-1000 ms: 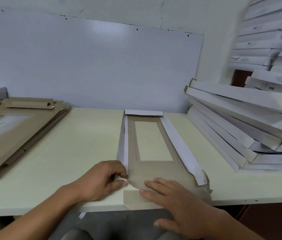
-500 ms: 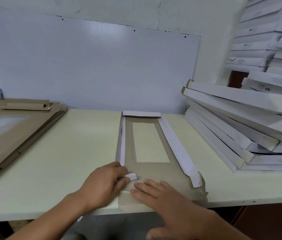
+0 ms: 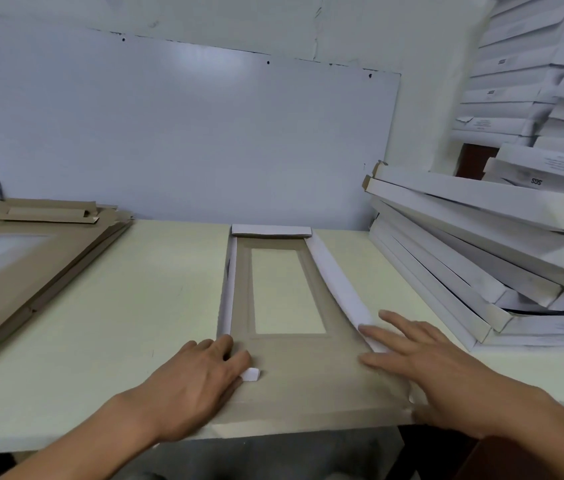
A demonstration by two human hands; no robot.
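Pale tabletop, box blank flat under both hands; left hand, fingers relaxed, presses white tab; right hand, fingers spread straight, presses long flap at fingertips.

Brown windowed cardboard blank lies flat at table's near edge, white flaps raised.

Brown cardboard blank with white flaps, pale cream table, white stacked boxes, light grey-blue wall panel
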